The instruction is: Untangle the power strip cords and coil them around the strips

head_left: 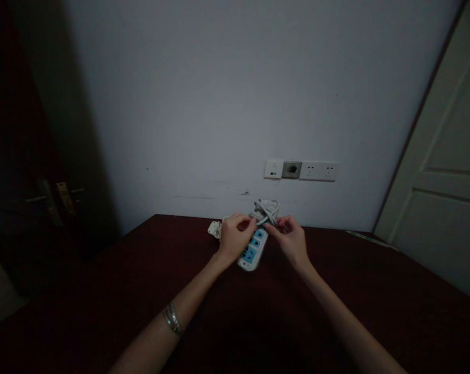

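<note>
A white power strip [253,251] with blue sockets lies on the dark red table [102,291] near its far edge. Its grey cord [265,210] is bundled in loops over the strip's far end. My left hand [233,238] is closed, pinching the cord from the left. My right hand [291,239] is closed on the cord from the right. Both hands meet over the strip. The white plug [215,228] rests on the table just left of my left hand. A metal bracelet [171,318] is on my left wrist.
A row of white wall sockets [301,170] sits on the pale wall [219,93] just above the table's far edge. A dark door with a handle [50,202] stands at the left. A white door [445,171] is at the right.
</note>
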Tool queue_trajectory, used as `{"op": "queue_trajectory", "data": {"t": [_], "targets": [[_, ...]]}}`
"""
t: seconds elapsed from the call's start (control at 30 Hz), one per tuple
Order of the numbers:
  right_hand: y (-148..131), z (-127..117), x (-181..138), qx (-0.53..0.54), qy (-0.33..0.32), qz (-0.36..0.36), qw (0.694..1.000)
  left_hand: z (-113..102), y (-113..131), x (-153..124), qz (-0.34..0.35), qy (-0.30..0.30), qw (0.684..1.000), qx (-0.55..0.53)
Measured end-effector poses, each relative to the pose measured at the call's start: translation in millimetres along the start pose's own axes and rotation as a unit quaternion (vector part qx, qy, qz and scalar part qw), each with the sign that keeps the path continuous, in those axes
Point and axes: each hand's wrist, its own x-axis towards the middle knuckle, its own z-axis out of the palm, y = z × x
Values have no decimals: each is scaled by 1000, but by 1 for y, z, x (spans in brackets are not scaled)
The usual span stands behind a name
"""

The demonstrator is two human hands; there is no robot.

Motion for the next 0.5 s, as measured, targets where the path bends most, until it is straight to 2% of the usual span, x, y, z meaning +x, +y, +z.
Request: {"op": "queue_trajectory", "data": {"t": [0.1,0.2,0.27,0.5], "targets": [[-1,0,0,78,11,101,992,0,-18,10,-140,24,969,-203],[-2,1,-2,116,11,162,980,1,-31,15,-206,15,945,-252],[0,2,-3,123,2,168,978,2,-36,16,-210,-19,946,-245],[17,1,-4,127,-22,164,978,1,-41,14,-152,-114,953,-237]]}}
